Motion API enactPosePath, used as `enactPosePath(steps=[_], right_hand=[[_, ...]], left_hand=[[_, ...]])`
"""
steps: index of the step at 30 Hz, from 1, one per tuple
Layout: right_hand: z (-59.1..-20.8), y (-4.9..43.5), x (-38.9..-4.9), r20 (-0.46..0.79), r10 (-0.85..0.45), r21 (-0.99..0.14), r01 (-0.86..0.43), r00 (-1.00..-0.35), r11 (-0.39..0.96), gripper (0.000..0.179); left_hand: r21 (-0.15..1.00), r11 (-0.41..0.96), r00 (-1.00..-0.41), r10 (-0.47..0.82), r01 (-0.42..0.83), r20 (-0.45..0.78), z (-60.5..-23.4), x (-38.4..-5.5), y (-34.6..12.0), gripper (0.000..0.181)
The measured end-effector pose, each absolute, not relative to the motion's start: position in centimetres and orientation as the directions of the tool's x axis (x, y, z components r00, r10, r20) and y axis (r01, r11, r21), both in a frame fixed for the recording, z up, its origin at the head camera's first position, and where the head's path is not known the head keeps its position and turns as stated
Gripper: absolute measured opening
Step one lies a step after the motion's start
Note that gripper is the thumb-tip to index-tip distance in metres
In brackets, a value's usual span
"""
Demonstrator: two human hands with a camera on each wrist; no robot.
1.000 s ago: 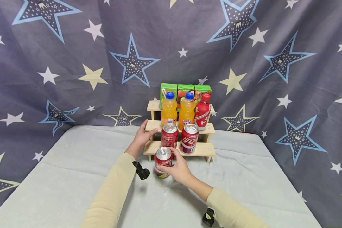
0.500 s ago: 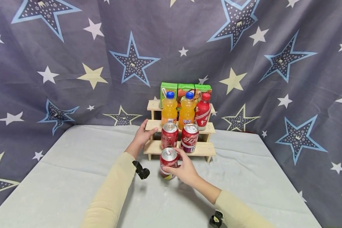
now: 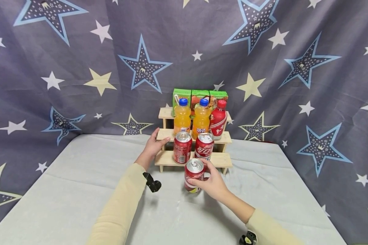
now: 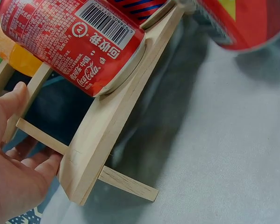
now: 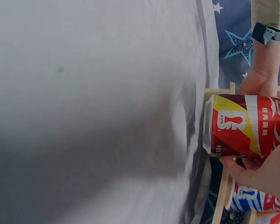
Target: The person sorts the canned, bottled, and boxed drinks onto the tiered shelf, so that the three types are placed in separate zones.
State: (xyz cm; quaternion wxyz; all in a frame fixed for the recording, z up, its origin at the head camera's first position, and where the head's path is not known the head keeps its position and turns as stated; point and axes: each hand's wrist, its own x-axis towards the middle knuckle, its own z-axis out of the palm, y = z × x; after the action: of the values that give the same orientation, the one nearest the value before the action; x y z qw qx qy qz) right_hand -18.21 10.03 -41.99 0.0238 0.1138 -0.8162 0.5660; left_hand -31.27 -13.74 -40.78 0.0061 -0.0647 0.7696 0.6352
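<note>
My right hand (image 3: 214,183) grips a red Coca-Cola can (image 3: 194,177) from its right side, upright in front of a three-step wooden rack (image 3: 222,159). A yellow and white print shows on this can in the right wrist view. At the rack's left end is my left hand (image 3: 152,148). Its thumb (image 4: 16,95) presses on the middle step, and its other fingers reach around the side support. Two more red cans stand on the lowest step: a left can (image 3: 182,149) with its barcode showing and a right can (image 3: 204,147), partly hidden behind the held can.
Two orange soda bottles with blue caps, a left bottle (image 3: 182,115) and a right bottle (image 3: 201,117), stand on the middle step beside a red bottle (image 3: 218,120). Green drink cartons (image 3: 181,92) line the top step. A star-patterned curtain (image 3: 184,41) hangs behind the grey-covered table (image 3: 279,197).
My right hand has carried the can rightward, from in front of the left can to a spot before the right can. My left hand has stayed on the rack.
</note>
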Motion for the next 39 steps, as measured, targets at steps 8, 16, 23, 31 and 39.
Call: enactPosePath(steps=[8,16,23,31,39], right_hand=[[-41.2,12.3,-18.1,0.158,-0.124,-0.911,-0.193,-0.980,0.365,0.075],[-40.4,14.8,-18.0,0.203,-0.091,-0.884,-0.222,-0.975,0.412,0.073],[-39.1,16.6,-18.6,0.219,-0.034,-0.874,-0.212,-0.975,0.437,0.073],[-38.2,18.2,-20.3,0.210,0.060,-0.865,-0.157,-0.976,0.476,0.073],[-38.5,19.0,-22.3,0.199,0.112,-0.878,-0.126,-0.974,0.462,0.075]], left_hand=[[0.977,0.183,-0.991,-0.096,-0.111,-0.095,-40.7,-31.3,-13.7,0.081],[0.976,0.189,-0.991,-0.097,-0.106,-0.088,-40.8,-31.3,-13.6,0.081],[0.976,0.185,-0.990,-0.101,-0.112,-0.094,-40.6,-31.2,-13.6,0.081],[0.975,0.190,-0.990,-0.107,-0.112,-0.093,-40.7,-31.2,-13.7,0.081],[0.974,0.192,-0.989,-0.111,-0.117,-0.097,-40.6,-31.2,-13.5,0.080]])
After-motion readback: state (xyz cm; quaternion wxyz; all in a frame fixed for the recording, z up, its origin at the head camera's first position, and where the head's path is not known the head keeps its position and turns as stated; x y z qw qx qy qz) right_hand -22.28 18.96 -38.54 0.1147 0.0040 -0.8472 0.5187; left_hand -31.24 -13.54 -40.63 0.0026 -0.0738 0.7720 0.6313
